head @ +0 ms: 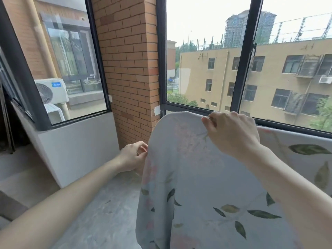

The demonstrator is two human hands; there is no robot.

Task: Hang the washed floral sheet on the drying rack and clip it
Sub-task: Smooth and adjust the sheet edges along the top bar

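The right hand (231, 132) pinched the floral sheet (194, 177) at its top fold, the left hand (133, 157) its side edge — unclipped, the damp cloth could likely slip floorward.

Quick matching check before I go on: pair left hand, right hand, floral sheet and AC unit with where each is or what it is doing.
1 left hand
2 right hand
3 floral sheet
4 AC unit

a pinches the sheet's top edge
b outside the left window
c pinches the sheet's left edge
d hangs draped, leaf print showing

Pairs: 1-c, 2-a, 3-d, 4-b
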